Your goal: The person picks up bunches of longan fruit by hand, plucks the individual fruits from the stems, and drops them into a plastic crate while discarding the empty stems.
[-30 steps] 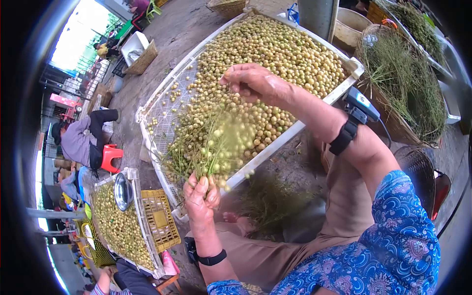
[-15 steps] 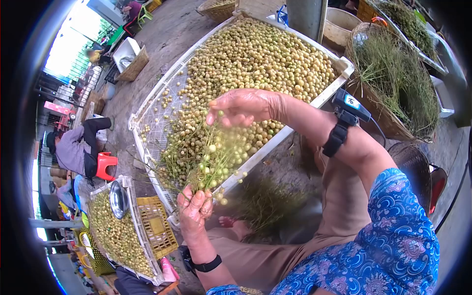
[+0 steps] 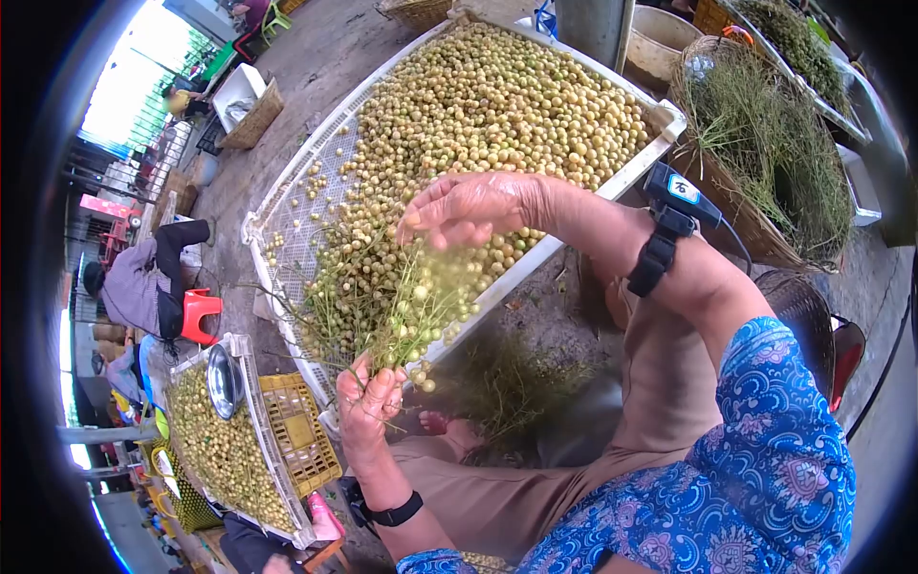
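Observation:
A leafless bunch of thin green stems with small round yellow-green fruit stands up from my left hand, whose thumb and fingers close around its lower end. Above it, my right hand has its fingers curled down over the upper stem tips. Blur covers the space just below those fingers. Behind both hands is a large white mesh tray heaped with loose fruit. More stems with fruit lie in its near left corner, beside the bunch.
Bare stems lie below the tray's near edge, by my legs. At right, a woven basket overflows with stripped stems. A second fruit tray with a metal bowl stands at left, next to a yellow crate. A person sits beyond.
My left hand has shifted slightly left and down with the bunch. The right hand stays nearly in place, its fingers curled a little closer. The view has turned slightly.

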Available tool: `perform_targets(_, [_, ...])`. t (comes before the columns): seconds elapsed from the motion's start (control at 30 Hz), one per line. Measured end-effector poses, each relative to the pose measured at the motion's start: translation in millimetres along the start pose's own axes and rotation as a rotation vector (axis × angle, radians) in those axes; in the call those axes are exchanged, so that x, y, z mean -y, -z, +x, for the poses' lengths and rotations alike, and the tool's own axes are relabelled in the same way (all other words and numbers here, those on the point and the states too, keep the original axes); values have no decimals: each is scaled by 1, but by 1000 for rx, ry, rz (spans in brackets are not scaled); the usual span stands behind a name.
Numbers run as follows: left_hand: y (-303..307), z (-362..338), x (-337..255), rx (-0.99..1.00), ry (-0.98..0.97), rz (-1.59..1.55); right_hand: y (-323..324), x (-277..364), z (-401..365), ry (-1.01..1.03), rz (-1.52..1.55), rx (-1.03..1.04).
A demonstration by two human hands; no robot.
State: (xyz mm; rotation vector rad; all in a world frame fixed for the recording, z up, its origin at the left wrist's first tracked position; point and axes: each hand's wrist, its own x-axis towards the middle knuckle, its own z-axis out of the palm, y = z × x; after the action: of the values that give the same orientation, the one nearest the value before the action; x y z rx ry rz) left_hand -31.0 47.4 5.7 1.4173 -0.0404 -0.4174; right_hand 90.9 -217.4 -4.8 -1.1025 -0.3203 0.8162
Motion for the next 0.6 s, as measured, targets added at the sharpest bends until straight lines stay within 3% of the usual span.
perform_targets(0.07, [0,-1,-1,-8,17,33,3,-7,4,29,65,96])
perform_targets(0.23, [1,-2,3,-59,14,78,2,-4,2,124,209,113])
perform_targets(0.4, [9,1,3,47,26,-64,-7,-2,-1,215,339,111])
perform_targets(0.47, [10,-1,4,36,8,-111,-11,0,-1,402,-365,-217])
perform_targets(0.5, [12,-2,5,22,-15,-160,-12,5,-5,551,-680,-215])
perform_targets(0.53, [14,-2,6,24,-12,-157,-14,13,-12,552,-676,-218])
perform_targets(0.6, [20,-3,9,44,-4,-322,-19,22,-23,379,-377,-115])
